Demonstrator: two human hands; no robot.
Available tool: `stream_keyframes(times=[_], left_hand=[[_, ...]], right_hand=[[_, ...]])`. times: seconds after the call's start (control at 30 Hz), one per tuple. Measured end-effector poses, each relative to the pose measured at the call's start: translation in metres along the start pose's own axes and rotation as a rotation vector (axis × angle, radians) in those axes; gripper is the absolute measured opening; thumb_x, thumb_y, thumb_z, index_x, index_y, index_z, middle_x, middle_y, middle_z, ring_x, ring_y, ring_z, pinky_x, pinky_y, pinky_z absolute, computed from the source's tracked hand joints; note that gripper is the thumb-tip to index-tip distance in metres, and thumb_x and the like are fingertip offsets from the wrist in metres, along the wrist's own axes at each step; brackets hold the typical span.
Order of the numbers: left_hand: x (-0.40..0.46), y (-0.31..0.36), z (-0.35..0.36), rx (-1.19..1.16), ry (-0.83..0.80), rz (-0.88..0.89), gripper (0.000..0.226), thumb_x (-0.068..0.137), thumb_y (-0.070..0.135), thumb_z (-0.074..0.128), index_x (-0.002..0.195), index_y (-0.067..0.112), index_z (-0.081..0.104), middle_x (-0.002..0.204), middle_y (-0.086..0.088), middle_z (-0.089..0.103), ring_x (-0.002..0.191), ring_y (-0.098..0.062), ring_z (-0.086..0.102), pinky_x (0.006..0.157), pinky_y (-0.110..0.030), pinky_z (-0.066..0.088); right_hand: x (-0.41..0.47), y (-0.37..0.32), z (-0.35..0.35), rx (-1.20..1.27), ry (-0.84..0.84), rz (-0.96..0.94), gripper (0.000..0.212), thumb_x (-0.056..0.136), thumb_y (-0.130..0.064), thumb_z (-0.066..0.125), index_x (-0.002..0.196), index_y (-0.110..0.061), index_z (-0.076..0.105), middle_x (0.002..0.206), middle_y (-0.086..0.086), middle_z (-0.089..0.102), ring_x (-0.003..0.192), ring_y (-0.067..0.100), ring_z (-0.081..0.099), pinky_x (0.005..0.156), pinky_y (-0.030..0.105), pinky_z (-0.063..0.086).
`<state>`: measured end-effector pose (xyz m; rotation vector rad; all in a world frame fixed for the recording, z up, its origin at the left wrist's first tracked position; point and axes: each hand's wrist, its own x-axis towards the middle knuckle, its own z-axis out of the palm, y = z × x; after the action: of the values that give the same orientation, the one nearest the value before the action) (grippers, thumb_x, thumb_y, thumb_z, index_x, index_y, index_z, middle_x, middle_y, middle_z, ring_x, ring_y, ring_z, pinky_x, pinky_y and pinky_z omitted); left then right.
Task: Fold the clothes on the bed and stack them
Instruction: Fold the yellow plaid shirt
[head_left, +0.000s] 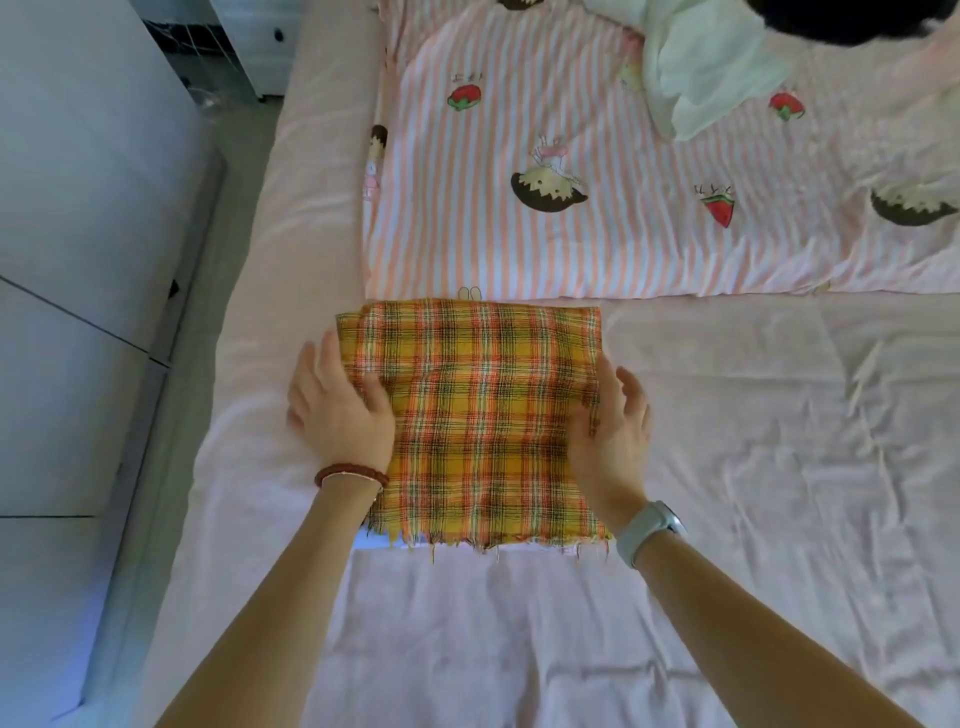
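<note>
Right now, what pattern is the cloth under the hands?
Yellow, orange and black plaid cloth; head view.

- Dark thing (810, 18) at 1 o'clock, cut by top edge; identity unclear.
- White layers (395, 543) under plaid cloth (483, 415), mostly hidden.
- Quilt (571, 208) cut at 3 o'clock.

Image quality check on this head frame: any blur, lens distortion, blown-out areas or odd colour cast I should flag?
Head view: wide-angle bending curves the bed edge at left; the plaid cloth and both hands, left hand and right hand, are sharp enough to read; the white garment at top looks washed out; a bluish cast tints the floor at left; light is soft, with faint shadows.
</note>
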<state>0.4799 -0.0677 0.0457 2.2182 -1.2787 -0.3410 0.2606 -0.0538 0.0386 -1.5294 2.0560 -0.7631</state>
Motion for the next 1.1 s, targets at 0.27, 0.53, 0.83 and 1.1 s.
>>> stream_keyframes(times=[0.27, 0.53, 0.83, 1.1], left_hand=[[-0.011, -0.003, 0.043, 0.458, -0.481, 0.389, 0.062, 0.089, 0.064, 0.014, 0.144, 0.044, -0.005, 0.157, 0.001, -0.011, 0.143, -0.026, -0.011, 0.113, -0.057, 0.002], [-0.004, 0.008, 0.037, 0.598, -0.606, 0.333, 0.063, 0.090, 0.063, 0.017, 0.145, 0.041, -0.004, 0.156, -0.001, -0.013, 0.143, -0.027, -0.012, 0.112, -0.056, 0.001], [-0.094, 0.099, -0.052, 0.299, -0.319, 0.466, 0.047, 0.092, 0.037, 0.047, 0.134, 0.017, 0.046, 0.145, -0.008, 0.036, 0.136, -0.025, 0.027, 0.110, -0.044, 0.019], [-0.249, 0.229, -0.045, 0.213, -0.440, 0.743, 0.040, 0.092, 0.030, 0.049, 0.128, 0.013, 0.051, 0.128, -0.007, 0.054, 0.121, -0.025, 0.047, 0.097, -0.035, 0.037]], right_hand=[[0.019, -0.009, 0.030, -0.538, -0.383, -0.236, 0.061, 0.094, -0.053, 0.020, 0.146, -0.038, -0.007, 0.157, -0.001, -0.012, 0.142, 0.028, -0.018, 0.112, 0.058, -0.001], [0.023, -0.011, 0.018, -0.423, -0.466, -0.235, 0.056, 0.096, -0.045, 0.026, 0.147, -0.037, 0.003, 0.157, -0.003, -0.009, 0.142, 0.024, -0.018, 0.112, 0.056, -0.003], [-0.049, 0.019, -0.135, -0.102, -0.105, -0.123, 0.034, 0.094, -0.018, 0.047, 0.127, -0.017, 0.055, 0.128, 0.004, 0.057, 0.129, 0.023, 0.040, 0.105, 0.033, 0.027], [-0.142, 0.142, -0.336, -0.043, 0.077, 0.129, 0.029, 0.093, -0.013, 0.049, 0.119, -0.011, 0.062, 0.120, 0.006, 0.063, 0.114, 0.027, 0.052, 0.097, 0.031, 0.037]])
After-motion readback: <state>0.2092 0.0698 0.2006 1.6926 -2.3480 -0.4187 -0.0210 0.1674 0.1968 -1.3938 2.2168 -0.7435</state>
